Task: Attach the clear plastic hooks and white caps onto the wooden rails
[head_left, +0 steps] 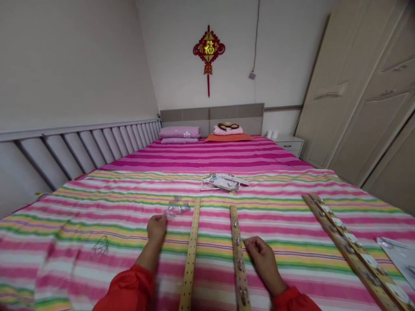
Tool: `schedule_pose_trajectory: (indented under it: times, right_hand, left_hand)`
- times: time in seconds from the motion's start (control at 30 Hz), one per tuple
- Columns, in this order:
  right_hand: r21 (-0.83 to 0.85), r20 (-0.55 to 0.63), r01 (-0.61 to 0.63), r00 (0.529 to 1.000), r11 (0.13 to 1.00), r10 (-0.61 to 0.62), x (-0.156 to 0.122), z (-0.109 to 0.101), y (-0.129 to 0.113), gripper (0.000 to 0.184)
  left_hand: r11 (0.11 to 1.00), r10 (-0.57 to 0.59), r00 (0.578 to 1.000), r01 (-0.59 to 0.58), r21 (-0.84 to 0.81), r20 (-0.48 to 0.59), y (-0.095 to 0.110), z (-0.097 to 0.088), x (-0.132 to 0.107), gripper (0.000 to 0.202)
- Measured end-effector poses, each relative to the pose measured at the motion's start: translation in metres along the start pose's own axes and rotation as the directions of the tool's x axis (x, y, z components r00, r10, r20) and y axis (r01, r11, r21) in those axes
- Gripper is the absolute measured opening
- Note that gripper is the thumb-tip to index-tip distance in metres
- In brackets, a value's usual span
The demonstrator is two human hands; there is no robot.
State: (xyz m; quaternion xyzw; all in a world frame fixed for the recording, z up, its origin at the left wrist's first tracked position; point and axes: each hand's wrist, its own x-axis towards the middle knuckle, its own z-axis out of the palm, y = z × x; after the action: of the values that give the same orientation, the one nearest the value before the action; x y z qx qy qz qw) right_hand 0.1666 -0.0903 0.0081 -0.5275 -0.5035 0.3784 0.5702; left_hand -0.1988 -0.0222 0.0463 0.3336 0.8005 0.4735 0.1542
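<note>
Both hands rest on the striped bedspread [97, 203]. From here I see my left hand [156, 227] curled at the edge of a clear bag of small parts [177, 208], too blurred to tell whether it pinches it. My right hand [262, 255] curls just beside the wooden strip with metal fittings [237, 248]; its fingertips are tucked under, so any grip is hidden. A perforated strip [192, 246] lies between the hands, its near end cut off.
</note>
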Motion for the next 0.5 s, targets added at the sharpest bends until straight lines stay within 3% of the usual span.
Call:
schedule_pose_trajectory:
  times: [0.23, 0.33, 0.4, 0.5]
  right_hand:
    - [0.035, -0.041, 0.004, 0.999, 0.999, -0.003, 0.000, -0.001, 0.000, 0.038]
    - [0.125, -0.057, -0.069, 0.995, 0.990, 0.077, 0.004, -0.003, -0.002, 0.041]
    - [0.171, -0.071, -0.087, 0.992, 0.981, 0.100, 0.007, -0.002, -0.013, 0.042]
    - [0.143, -0.050, 0.024, 0.999, 0.989, -0.017, 0.010, 0.008, -0.050, 0.038]
  left_hand:
    - [0.968, 0.064, 0.998, -0.056, -0.245, 0.027, 0.014, -0.019, -0.024, 0.023]
    - [0.945, 0.105, 0.992, -0.079, -0.318, 0.067, 0.024, -0.032, -0.034, 0.031]
    - [0.923, 0.122, 0.986, -0.073, -0.379, 0.109, 0.033, -0.039, -0.043, 0.037]
    - [0.886, 0.136, 0.974, -0.038, -0.462, 0.182, 0.051, -0.050, -0.064, 0.041]
